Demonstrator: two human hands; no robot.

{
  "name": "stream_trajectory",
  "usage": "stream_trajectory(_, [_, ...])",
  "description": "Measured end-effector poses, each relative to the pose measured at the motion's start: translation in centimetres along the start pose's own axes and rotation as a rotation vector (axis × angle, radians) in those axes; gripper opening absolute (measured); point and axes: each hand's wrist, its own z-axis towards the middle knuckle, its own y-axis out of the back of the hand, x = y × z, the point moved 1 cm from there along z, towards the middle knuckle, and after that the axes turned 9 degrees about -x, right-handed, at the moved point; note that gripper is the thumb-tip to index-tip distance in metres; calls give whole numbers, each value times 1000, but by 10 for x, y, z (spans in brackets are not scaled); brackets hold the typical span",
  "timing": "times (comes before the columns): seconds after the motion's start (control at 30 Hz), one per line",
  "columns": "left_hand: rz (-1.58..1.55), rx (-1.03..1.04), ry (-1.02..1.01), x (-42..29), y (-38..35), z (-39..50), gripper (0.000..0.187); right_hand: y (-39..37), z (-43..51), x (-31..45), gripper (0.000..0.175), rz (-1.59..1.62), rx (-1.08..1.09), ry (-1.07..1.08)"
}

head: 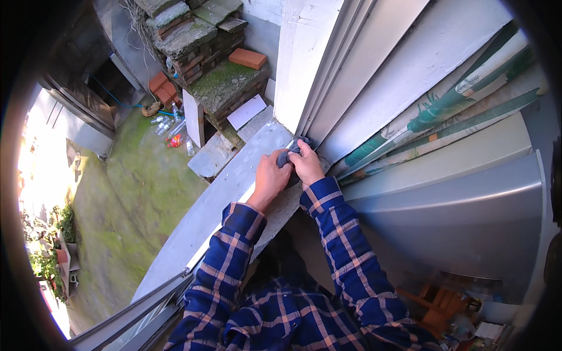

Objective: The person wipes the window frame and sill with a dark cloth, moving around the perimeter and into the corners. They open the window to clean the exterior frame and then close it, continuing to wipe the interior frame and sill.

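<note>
Both my hands meet at the far corner of the window opening, in blue plaid sleeves. A dark grey cloth is bunched between them, pressed at the foot of the window frame. My left hand grips the cloth from the left, its fingers curled. My right hand holds it from the right, with its thumb and forefinger near the frame's lower end. The narrow light track runs beneath my left hand along the concrete sill. Part of the cloth is hidden by my fingers.
Left of the sill lies a mossy yard with plastic bottles and brick steps. A sliding window sash stands at lower left. To the right are a green-patterned curtain and a grey appliance-like surface.
</note>
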Motion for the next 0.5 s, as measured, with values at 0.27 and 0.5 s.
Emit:
stream_trajectory(0.27, [44,175,-4,-13,-2,24,51,8,-26,22,43,-131,-150,216])
stream_trajectory(0.5, [-112,237,82,7,-10,40,49,10,-23,40,52,-332,22,190])
